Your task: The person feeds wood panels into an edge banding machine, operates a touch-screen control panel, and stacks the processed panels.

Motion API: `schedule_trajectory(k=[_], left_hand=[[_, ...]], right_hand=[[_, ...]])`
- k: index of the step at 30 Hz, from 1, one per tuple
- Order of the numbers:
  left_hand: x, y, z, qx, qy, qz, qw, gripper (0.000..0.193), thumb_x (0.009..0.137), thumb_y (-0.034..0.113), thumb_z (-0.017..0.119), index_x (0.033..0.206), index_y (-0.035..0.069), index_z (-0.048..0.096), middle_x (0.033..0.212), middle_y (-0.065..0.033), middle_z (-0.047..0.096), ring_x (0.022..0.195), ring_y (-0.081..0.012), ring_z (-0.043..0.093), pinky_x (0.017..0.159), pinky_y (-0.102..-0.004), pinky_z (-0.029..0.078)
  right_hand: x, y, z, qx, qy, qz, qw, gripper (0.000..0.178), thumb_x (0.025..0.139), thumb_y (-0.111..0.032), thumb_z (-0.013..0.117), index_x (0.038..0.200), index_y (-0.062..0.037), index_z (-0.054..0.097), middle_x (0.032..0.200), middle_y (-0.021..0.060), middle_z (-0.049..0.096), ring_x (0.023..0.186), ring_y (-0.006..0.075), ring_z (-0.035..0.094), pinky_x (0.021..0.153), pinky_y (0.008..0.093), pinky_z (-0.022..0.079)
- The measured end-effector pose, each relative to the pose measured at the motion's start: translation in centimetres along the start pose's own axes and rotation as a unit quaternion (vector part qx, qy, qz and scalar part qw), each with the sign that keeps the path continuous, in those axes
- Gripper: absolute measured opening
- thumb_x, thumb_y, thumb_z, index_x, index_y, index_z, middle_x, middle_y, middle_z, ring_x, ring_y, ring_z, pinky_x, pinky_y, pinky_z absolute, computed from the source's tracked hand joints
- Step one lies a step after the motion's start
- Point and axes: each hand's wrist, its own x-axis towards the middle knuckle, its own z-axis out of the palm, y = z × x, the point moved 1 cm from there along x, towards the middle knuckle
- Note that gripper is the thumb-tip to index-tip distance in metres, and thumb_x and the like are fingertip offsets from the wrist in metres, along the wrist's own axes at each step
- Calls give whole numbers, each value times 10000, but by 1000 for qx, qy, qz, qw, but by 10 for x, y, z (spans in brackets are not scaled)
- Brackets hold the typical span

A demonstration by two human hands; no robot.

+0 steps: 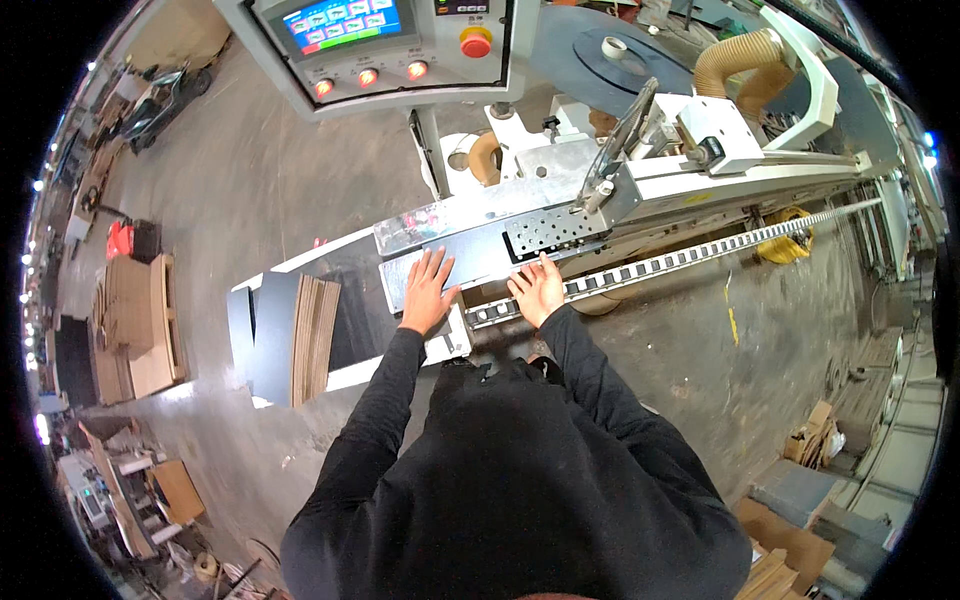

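My left hand (428,292) lies flat, fingers spread, on a dark grey panel (472,258) on the infeed table of a long white machine. Its fingers point away from me. My right hand (538,288) is open, palm partly turned up, with its fingertips at the panel's near edge, beside a perforated metal plate (548,232). Whether those fingertips press on the panel I cannot tell. Left of my hands, a stack of brown-edged boards (316,340) with a dark grey top board (274,335) leans on the table's black surface (362,300).
A control box (385,85) with a lit screen and a red stop button (476,42) overhangs the table. A roller rail (660,262) runs off to the right. Beyond stand a round grey reel table (610,60) and a tan hose (738,60). Cardboard (130,325) stands at left.
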Motion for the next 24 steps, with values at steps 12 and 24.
schedule_trajectory(k=[12,24], left_hand=[[10,6,13,46,-51,20,997,689,1033,394,629,1594,34,452,1726,-137,336,1610,-388,251,1312,-521,204],[62,68,51,60,-81,13,995,734,1051,377,615,1608,-39,381,1728,-218,283,1598,-426,245,1316,-514,218]], right_hand=[[-16,-18,11,88,43,-27,995,946,1077,-597,493,1716,-64,41,1776,151,84,1590,422,239,1298,534,269],[4,-116,-37,116,2,-1,993,1044,1067,-668,440,1665,82,29,1742,281,59,1584,476,201,1307,554,259]])
